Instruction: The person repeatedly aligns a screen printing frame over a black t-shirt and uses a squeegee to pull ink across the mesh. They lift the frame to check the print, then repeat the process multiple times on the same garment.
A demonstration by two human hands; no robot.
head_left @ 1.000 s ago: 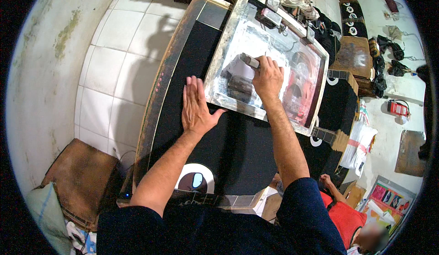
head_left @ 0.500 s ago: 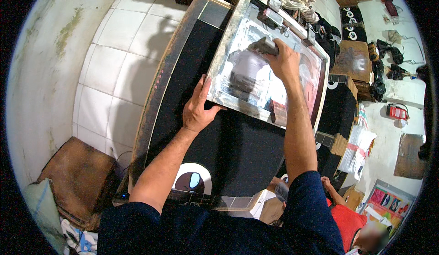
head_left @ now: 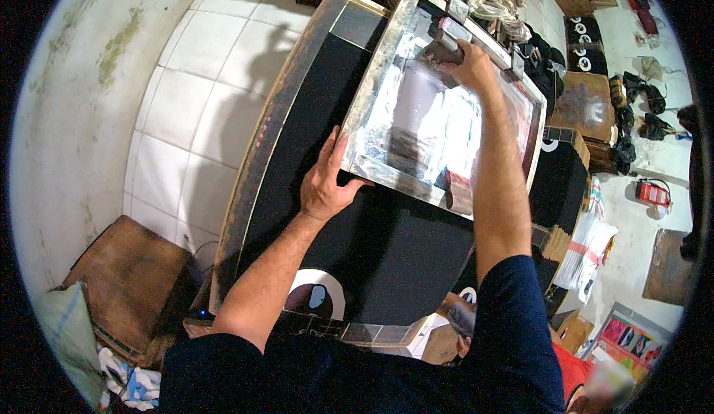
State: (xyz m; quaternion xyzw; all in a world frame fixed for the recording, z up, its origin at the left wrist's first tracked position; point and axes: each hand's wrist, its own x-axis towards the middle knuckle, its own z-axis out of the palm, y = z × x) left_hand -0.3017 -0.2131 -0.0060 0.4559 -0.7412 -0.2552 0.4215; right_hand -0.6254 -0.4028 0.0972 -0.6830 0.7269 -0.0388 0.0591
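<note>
A framed printing screen [head_left: 410,189] lies over black fabric [head_left: 372,265] on a long board. My left hand [head_left: 325,185] grips its near left corner, fingers along the side and thumb under the near edge. Near the screen's far end, my right hand [head_left: 474,68] is closed around a dark squeegee [head_left: 440,47], which rests on the mesh. Dark ink smears the mesh behind the squeegee and toward the near edge. A reddish block [head_left: 459,191] sits inside the frame's near right corner. A printed cartoon eye [head_left: 316,295] shows on the fabric near me.
Metal clamps [head_left: 455,29] line the screen's far right side, with crumpled rags [head_left: 491,1] beyond. More boards with black fabric [head_left: 558,169] stand at right. A person in a red top [head_left: 573,373] is at lower right. A brown panel [head_left: 130,288] leans at left.
My right hand has pushed the squeegee farther away across the mesh, toward the far end. My left hand keeps its hold on the corner. The whole view has shifted slightly.
</note>
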